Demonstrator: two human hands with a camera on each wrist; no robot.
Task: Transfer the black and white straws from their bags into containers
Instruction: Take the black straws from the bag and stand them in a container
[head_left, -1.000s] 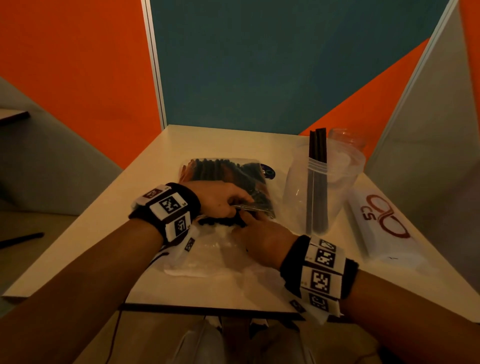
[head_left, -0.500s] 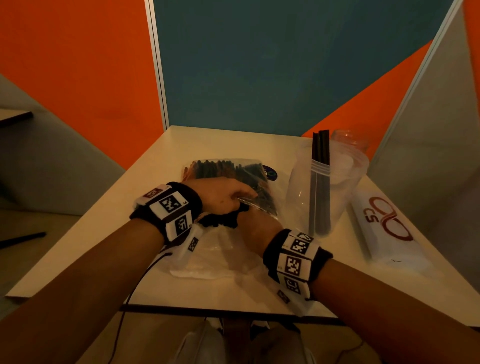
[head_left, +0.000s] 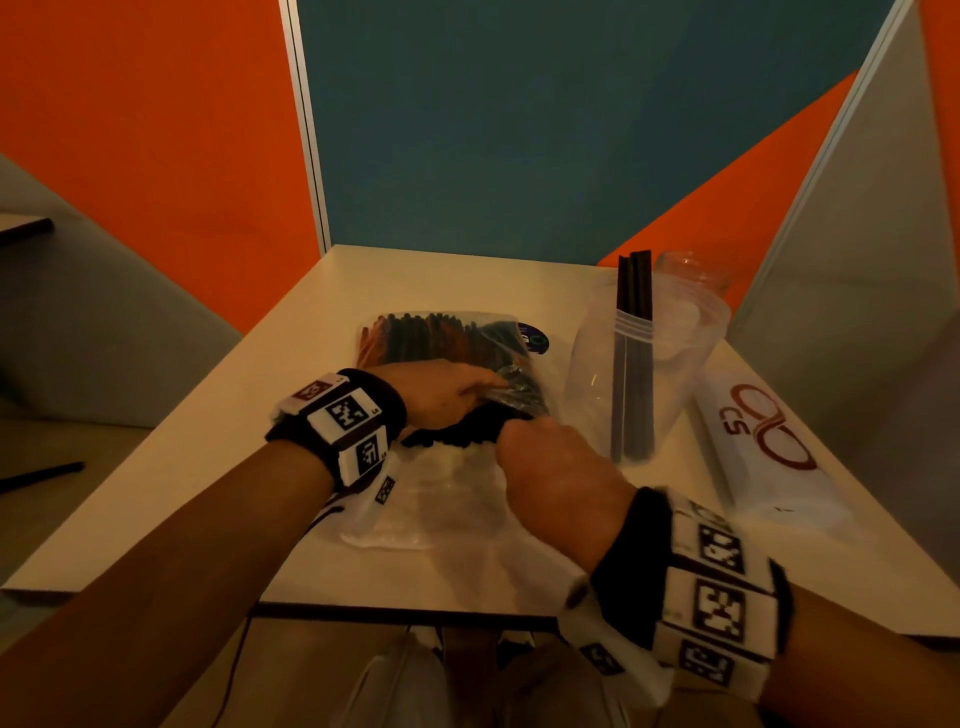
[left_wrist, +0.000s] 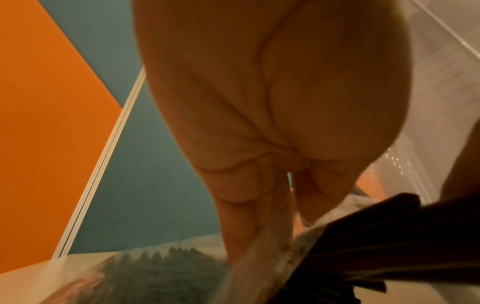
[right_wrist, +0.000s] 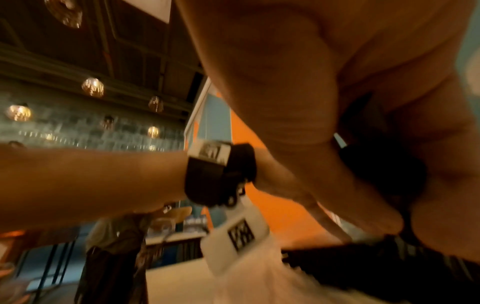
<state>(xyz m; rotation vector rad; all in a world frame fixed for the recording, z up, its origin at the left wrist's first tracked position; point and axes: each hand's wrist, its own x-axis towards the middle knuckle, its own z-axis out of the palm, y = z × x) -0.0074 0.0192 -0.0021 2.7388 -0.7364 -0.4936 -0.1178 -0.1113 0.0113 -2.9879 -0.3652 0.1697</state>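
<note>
The bag of black straws (head_left: 457, 343) is lying flat on the white table (head_left: 260, 415), in the middle, its far end toward the teal partition (head_left: 519, 130). The near ends of the black straws (head_left: 457, 434) are poking out of the bag's open mouth as a dark bundle. We are closing our right hand (head_left: 550, 473) around that bundle, fingers curled over the straw ends; in the right wrist view the dark straws (right_wrist: 384, 164) are sitting between the curled fingers and the palm. We are laying our left hand (head_left: 441, 392) on top of the bag just behind the opening, and its thumb and fingers are pinching the crinkled plastic there; the left wrist view is showing the fingers (left_wrist: 249, 205) coming together on the clear film beside the dark straws (left_wrist: 376, 236).

Right of the bag, just beside it, a clear plastic container (head_left: 644, 364) is standing upright and holding a few black straws (head_left: 631, 353) on end, their tops sticking out above the rim. A second clear container (head_left: 693, 270) is standing behind it, at the table's far right. Near the right edge, a long white straw bag (head_left: 763, 447) with a red logo is lying flat. A flat clear bag (head_left: 441, 509) is lying under our wrists, toward the near edge. Both wrists are wearing black bands with white coded markers (head_left: 353, 421). Orange wall panels (head_left: 156, 156) are flanking the teal one.
</note>
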